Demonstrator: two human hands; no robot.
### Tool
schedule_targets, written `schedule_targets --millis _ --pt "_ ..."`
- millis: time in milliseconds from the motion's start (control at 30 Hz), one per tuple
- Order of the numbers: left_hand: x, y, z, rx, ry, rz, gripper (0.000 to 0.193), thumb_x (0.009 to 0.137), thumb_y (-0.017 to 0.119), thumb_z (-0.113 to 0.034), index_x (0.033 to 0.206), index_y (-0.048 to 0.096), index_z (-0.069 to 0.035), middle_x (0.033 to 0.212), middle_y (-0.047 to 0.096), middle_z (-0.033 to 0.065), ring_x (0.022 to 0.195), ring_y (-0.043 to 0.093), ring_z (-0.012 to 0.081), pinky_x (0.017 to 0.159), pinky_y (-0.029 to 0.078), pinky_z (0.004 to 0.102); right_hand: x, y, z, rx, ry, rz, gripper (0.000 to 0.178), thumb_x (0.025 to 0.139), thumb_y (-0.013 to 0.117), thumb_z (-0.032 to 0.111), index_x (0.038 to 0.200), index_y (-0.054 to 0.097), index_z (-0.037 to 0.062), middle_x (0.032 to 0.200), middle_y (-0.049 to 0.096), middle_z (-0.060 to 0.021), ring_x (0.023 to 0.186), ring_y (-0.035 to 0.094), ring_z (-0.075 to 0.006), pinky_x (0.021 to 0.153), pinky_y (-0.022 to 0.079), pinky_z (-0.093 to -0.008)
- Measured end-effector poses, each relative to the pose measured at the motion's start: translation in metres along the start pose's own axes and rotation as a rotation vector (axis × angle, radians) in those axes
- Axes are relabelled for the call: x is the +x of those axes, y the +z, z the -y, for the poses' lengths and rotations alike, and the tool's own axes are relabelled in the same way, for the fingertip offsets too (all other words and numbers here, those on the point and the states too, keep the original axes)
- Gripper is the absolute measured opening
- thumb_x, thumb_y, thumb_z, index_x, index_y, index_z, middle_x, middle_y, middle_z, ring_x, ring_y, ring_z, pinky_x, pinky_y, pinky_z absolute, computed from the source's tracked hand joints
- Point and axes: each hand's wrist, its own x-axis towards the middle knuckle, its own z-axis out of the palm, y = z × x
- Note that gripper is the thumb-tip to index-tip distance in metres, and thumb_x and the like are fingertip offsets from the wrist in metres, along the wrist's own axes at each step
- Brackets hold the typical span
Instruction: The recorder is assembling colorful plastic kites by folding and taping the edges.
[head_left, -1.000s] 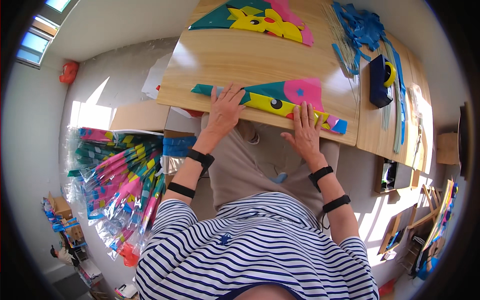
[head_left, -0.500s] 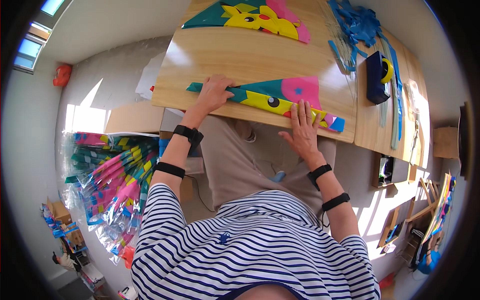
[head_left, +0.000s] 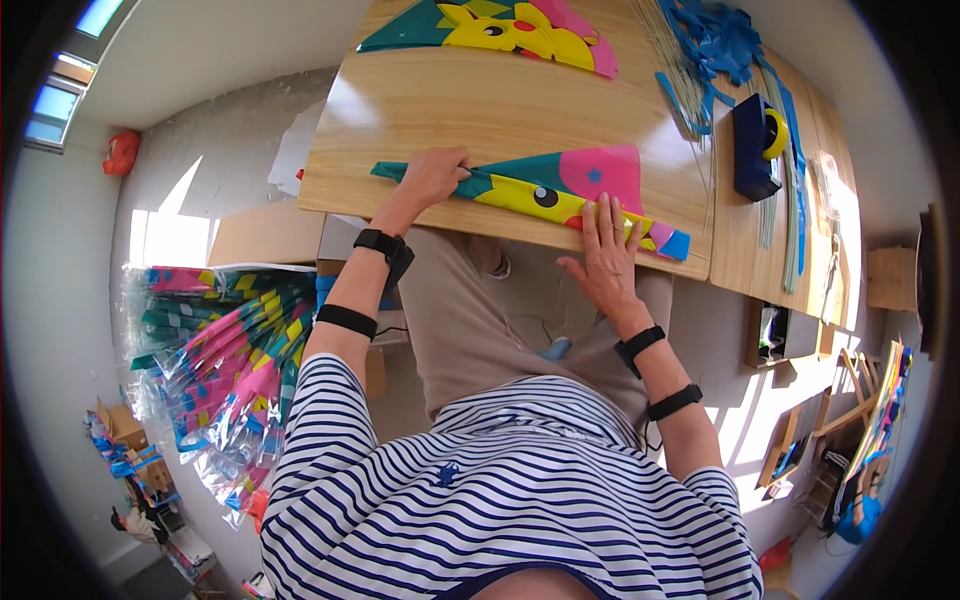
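A folded kite (head_left: 540, 192) of thin green, yellow and pink sheet, with a printed cartoon face, lies along the near edge of the wooden table (head_left: 400, 110). My left hand (head_left: 430, 178) is closed on its narrow green end, thumb and fingers pinching the layers. My right hand (head_left: 607, 258) rests flat on the wider yellow and pink end, fingers stretched out and holding nothing. Part of the printed face is hidden under those fingers. Farther back on the table lies a second folded kite (head_left: 530, 38) in the same colours.
Blue ribbons (head_left: 715, 45) and thin rods (head_left: 672, 75) lie at the back right, near a dark blue tape dispenser (head_left: 752, 155) with yellow tape. Beside me on the left are plastic-wrapped colourful kites (head_left: 215, 360) and a cardboard box (head_left: 265, 237).
My left hand's fingers have curled in from a flatter spread and now pinch the kite. My right hand stays nearly where it was, still flat on the sheet.
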Motion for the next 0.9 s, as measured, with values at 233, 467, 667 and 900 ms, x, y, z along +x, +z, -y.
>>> schedule_targets --millis 233,467,667,900 --pt "-0.002 0.0 -0.01 0.075 -0.013 -0.014 0.017 0.088 0.069 -0.019 0.095 0.066 -0.004 0.092 0.07 0.0185 0.092 0.065 0.0408 0.079 0.048 0.0498 0.001 0.001 0.005 -0.077 0.021 0.046 0.106 0.079 0.081 0.051 0.163 0.027 0.0145 0.171 0.019 -0.0135 0.159 0.015 -0.0338 0.119 0.011 -0.0735" --pt "-0.039 0.007 -0.048 0.259 0.162 -0.255 0.036 0.089 0.073 -0.023 0.121 0.065 -0.008 0.134 0.061 0.0119 0.128 0.054 0.0326 0.11 0.036 0.0544 0.002 0.0 0.01 -0.079 0.043 0.046 0.109 0.074 0.085 0.049 0.162 0.03 0.0142 0.17 0.021 -0.0136 0.158 0.017 -0.0341 0.118 0.012 -0.0739" --pt "-0.096 0.033 -0.059 0.311 0.223 -0.142 0.073 0.092 0.068 -0.045 0.151 0.047 -0.009 0.162 0.038 0.0083 0.153 0.029 0.0311 0.125 0.012 0.0607 0.002 -0.001 0.01 -0.058 0.039 0.04 0.111 0.073 0.087 0.046 0.162 0.03 0.0129 0.17 0.021 -0.0147 0.158 0.016 -0.0352 0.118 0.012 -0.0739" --pt "-0.089 0.037 -0.042 0.3 0.158 -0.12 0.086 0.088 0.061 -0.063 0.154 0.045 -0.01 0.164 0.038 0.0046 0.153 0.029 0.0304 0.121 0.009 0.0709 0.003 -0.004 0.012 -0.053 0.043 0.036 0.112 0.074 0.086 0.045 0.163 0.028 0.0117 0.171 0.019 -0.0149 0.159 0.016 -0.0344 0.119 0.01 -0.073"
